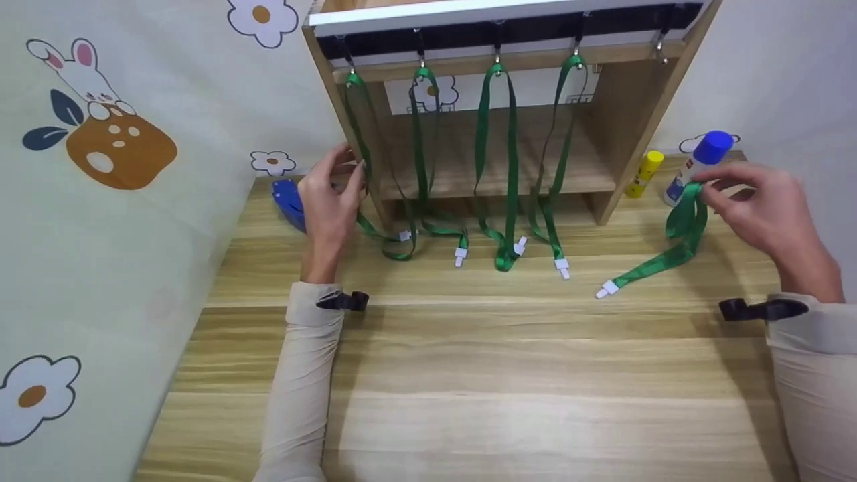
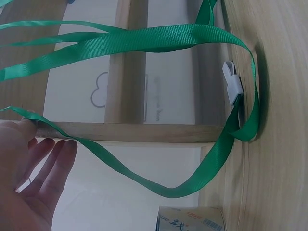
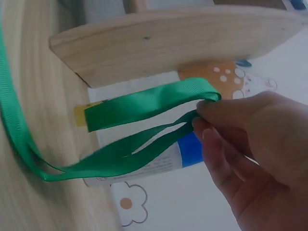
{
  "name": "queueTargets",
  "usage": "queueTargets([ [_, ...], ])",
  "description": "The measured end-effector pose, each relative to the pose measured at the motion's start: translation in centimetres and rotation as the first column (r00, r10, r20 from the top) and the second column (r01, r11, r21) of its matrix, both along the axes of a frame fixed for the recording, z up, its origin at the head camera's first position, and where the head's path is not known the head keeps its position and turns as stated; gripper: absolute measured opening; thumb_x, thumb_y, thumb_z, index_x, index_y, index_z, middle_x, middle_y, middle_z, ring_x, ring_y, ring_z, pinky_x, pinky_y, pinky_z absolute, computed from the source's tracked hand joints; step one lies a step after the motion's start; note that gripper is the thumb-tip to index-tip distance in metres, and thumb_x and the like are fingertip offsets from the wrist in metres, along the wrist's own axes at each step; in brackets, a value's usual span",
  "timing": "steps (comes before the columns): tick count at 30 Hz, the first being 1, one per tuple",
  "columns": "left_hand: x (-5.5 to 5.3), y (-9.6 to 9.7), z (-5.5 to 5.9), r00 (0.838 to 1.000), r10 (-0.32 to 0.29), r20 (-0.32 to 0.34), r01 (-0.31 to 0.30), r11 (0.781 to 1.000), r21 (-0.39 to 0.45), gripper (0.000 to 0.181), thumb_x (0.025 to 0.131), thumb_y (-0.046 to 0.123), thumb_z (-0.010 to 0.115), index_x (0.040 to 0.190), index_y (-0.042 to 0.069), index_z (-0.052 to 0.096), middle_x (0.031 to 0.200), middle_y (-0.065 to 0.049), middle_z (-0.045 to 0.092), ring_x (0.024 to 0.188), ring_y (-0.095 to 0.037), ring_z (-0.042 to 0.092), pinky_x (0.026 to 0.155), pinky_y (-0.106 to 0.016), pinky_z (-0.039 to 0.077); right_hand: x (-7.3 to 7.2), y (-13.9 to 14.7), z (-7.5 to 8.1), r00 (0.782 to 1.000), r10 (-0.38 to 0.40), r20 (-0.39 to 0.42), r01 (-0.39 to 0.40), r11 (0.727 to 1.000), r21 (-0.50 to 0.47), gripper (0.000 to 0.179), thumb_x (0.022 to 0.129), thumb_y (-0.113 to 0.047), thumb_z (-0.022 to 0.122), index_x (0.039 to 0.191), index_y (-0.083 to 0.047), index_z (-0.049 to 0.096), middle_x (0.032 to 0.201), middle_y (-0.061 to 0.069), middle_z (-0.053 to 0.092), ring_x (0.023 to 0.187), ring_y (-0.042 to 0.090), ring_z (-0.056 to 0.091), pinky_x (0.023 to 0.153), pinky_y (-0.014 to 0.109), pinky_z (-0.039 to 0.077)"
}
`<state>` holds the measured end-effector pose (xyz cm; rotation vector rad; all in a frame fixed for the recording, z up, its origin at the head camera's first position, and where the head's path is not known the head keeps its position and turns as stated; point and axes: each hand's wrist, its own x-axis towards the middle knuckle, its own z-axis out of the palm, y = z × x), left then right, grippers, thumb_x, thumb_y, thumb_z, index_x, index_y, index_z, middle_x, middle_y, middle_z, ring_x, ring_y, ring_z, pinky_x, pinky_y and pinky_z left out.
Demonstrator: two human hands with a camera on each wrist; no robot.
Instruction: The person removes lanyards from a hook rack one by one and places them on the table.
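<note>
Near the right side of the wooden shelf rack [image 1: 606,120], my right hand [image 1: 766,204] pinches a green lanyard [image 1: 683,224] by its looped upper part. That lanyard's white clip [image 1: 607,289] lies on the table. My left hand [image 1: 329,201] holds the rack's left side board between thumb and fingers. Against the left thumb runs one strap of the leftmost green lanyard [image 2: 168,190]; its white clip [image 2: 233,86] is down by the table. Several green lanyards hang from metal hooks along the rack's front, among them a middle one [image 1: 512,154].
A metal hook [image 1: 661,53] is at the rack's right end. Behind the right hand stand a blue-capped glue stick [image 1: 703,154] and a yellow one [image 1: 644,174]. Beside the left hand lies a blue object [image 1: 288,201]. The wooden table [image 1: 509,375] extends toward the person.
</note>
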<state>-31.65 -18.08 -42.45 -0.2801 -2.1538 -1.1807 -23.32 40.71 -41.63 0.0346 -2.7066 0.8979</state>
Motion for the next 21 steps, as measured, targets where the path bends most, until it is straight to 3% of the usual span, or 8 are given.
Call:
queueTargets([
  [4,0.0,0.0,0.0,1.0,-0.002,0.019,0.002,1.0,0.003,0.03,0.105,0.027,0.075,0.132,0.015,0.076,0.124,-0.003,0.082,0.105,-0.012,0.078,0.085,-0.044,0.067,0.7,-1.5,-0.6,0.978,0.195,0.071,-0.198,0.98,0.035,0.021,0.099,-0.004,0.075,0.118,-0.011,0.083,0.118,0.02,0.079,0.084,-0.011,0.061,0.07,0.004,0.05],
  [9,0.2,-0.1,0.0,1.0,0.016,-0.007,-0.016,1.0,-0.001,0.031,0.104,0.025,0.075,0.133,0.013,0.076,0.121,-0.004,0.082,0.103,-0.015,0.078,0.08,-0.042,0.066,1.3,-3.9,-1.8,0.89,0.411,0.197,-0.428,0.902,0.052,0.026,0.094,0.006,0.077,0.111,-0.013,0.084,0.108,0.008,0.082,0.087,0.006,0.068,0.073,0.015,0.056],
  [13,0.2,-0.2,-0.1,0.999,0.028,-0.026,-0.028,1.0,-0.01,0.032,0.104,0.024,0.076,0.132,0.01,0.076,0.12,-0.004,0.082,0.102,-0.015,0.079,0.075,-0.035,0.064,1.7,-5.6,-2.3,0.825,0.475,0.307,-0.512,0.857,0.051,0.029,0.095,0.005,0.075,0.115,-0.014,0.083,0.113,0.002,0.083,0.095,0.014,0.072,0.08,0.022,0.06],
  [17,0.1,-0.1,-0.1,1.0,0.018,-0.005,-0.018,1.0,-0.008,0.031,0.104,0.025,0.075,0.132,0.012,0.076,0.121,-0.004,0.082,0.103,-0.015,0.079,0.078,-0.032,0.065,2.3,-6.8,-2.6,0.752,0.522,0.404,-0.575,0.818,0.015,0.031,0.097,0.004,0.072,0.12,-0.015,0.082,0.121,0.004,0.081,0.105,0.018,0.073,0.089,0.031,0.063],
  [21,0.1,0.0,0.0,1.0,0.006,0.006,-0.006,1.0,-0.001,0.03,0.104,0.025,0.076,0.132,0.013,0.076,0.122,-0.004,0.082,0.104,-0.014,0.079,0.082,-0.037,0.067,2.9,-7.3,-2.7,0.72,0.552,0.42,-0.615,0.789,0.018,0.031,0.097,0.001,0.073,0.122,-0.016,0.081,0.122,0.004,0.08,0.101,0.016,0.07,0.087,0.03,0.062],
])
